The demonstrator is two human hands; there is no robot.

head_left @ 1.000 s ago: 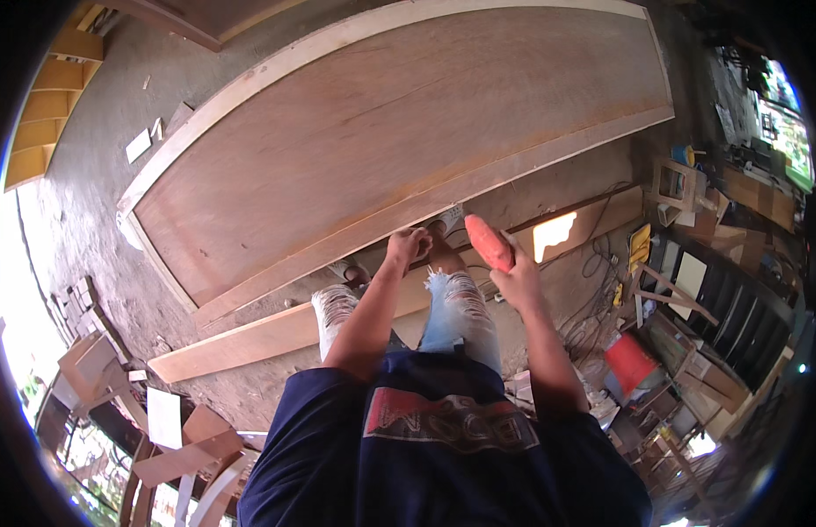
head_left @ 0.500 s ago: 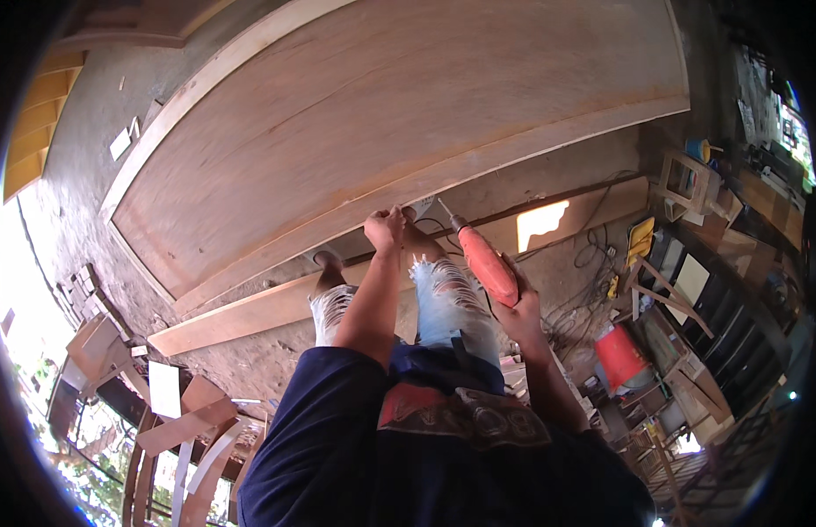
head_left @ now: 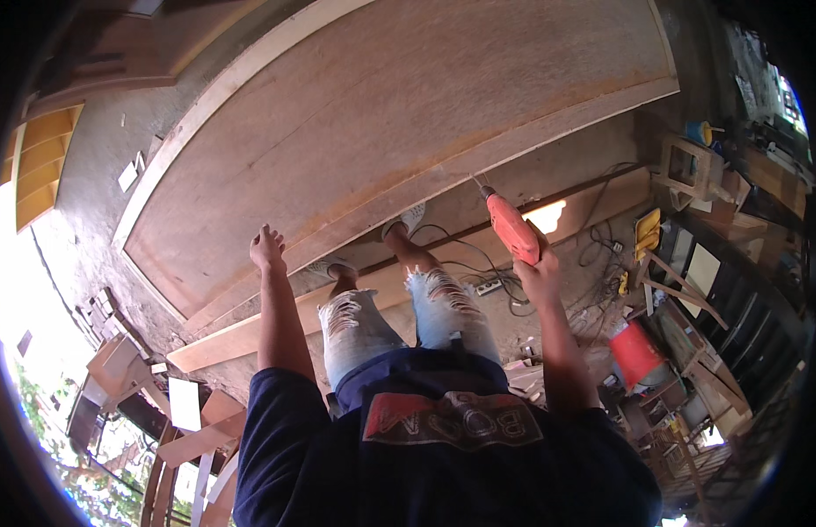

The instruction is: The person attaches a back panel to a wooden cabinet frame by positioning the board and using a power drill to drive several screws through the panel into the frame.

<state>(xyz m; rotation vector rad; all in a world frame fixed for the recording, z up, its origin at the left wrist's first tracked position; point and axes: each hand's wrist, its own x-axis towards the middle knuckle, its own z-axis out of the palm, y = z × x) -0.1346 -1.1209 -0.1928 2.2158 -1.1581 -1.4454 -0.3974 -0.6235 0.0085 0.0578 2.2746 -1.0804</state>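
Note:
My right hand [head_left: 538, 274] is wrapped round the grip of a red power drill [head_left: 513, 230]. The drill points away from me, its thin bit ending close to the near edge of a large wooden panel [head_left: 381, 123] with raised border strips. Whether the bit touches that edge I cannot tell. On the left, my left hand [head_left: 267, 249] is over the panel's near border, fingers loosely bent and apart, with nothing visible in it. A long plank [head_left: 241, 338] lies on the ground below the panel, by my feet.
A power strip [head_left: 489, 287] and dark cables [head_left: 465, 246] lie on the floor by my legs. At right are a red bucket [head_left: 634, 353], a small wooden frame [head_left: 689, 167] and scrap wood. More offcuts [head_left: 206, 430] pile up at lower left; yellow shelving [head_left: 52, 162] is at far left.
My left hand has moved left along the panel's near edge, away from the drill, and its fingers have loosened. My right hand has shifted slightly right and forward with the drill.

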